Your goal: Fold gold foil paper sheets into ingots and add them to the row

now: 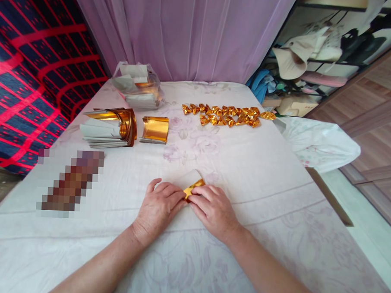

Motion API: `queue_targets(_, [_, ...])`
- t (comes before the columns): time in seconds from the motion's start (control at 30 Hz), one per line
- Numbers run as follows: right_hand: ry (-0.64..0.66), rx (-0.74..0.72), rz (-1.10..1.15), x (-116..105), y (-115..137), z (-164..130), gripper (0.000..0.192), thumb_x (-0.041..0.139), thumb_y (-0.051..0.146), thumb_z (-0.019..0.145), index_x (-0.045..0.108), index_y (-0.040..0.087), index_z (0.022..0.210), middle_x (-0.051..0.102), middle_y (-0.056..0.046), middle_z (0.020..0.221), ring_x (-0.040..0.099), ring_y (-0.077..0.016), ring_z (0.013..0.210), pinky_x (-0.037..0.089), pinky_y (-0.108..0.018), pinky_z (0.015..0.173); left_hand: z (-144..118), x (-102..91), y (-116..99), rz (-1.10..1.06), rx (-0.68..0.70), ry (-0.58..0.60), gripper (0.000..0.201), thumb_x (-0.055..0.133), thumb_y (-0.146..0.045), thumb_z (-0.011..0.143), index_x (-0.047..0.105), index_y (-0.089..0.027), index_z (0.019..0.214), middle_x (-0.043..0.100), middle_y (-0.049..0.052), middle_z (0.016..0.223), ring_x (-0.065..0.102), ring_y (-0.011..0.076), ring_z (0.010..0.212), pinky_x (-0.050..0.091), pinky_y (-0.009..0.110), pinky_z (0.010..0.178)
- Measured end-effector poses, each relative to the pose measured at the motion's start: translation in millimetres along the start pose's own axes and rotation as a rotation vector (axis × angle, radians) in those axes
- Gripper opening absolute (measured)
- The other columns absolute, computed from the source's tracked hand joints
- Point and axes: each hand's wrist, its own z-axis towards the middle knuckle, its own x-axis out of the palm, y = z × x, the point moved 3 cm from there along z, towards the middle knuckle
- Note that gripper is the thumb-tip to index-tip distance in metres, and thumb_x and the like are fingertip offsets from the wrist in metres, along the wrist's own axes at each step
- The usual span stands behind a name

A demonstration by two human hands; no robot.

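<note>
My left hand point(159, 205) and my right hand point(214, 208) meet over a small sheet of gold foil paper point(193, 186) with a white back, pressed flat on the table near me. Fingertips of both hands pinch its folded gold edge. Farther back lies a row of several folded gold paper pieces point(227, 114). At the left stand a curled stack of gold sheets point(110, 126) and a smaller gold stack point(154, 129).
The table wears a white floral cloth point(246, 174). A clear plastic bag of paper point(138, 90) sits at the back left. A blurred object point(71, 180) lies at the left. Purple curtain behind, cluttered shelves at the right, table edge dropping off at the right.
</note>
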Motion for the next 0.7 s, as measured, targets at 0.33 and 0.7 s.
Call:
queue_targets(0.33, [0.006, 0.046, -0.069, 4.8, 2.4, 2.6, 0.015, 0.053, 0.019, 0.094, 0.067, 0.018, 0.089, 0.068, -0.005, 0.090, 0.060, -0.0190, 0.086, 0.046, -0.034, 0.081, -0.2, 0.4, 3.5, -0.097, -0.031, 0.000, 0.021, 0.052, -0.033, 0.097, 0.070, -0.023, 0.099, 0.073, 0.003, 0.098, 0.062, 0.0199, 0.091, 0.040, 0.042, 0.093])
queue_targets(0.7, [-0.018, 0.240, 0.000, 6.5, -3.1, 11.9, 0.015, 0.053, 0.016, 0.089, 0.064, 0.020, 0.079, 0.066, -0.004, 0.088, 0.062, -0.0165, 0.082, 0.048, -0.029, 0.076, 2.0, 5.6, 10.9, -0.146, -0.150, 0.015, 0.011, 0.059, -0.024, 0.091, 0.070, -0.022, 0.091, 0.069, 0.004, 0.095, 0.060, 0.0216, 0.091, 0.045, 0.040, 0.084])
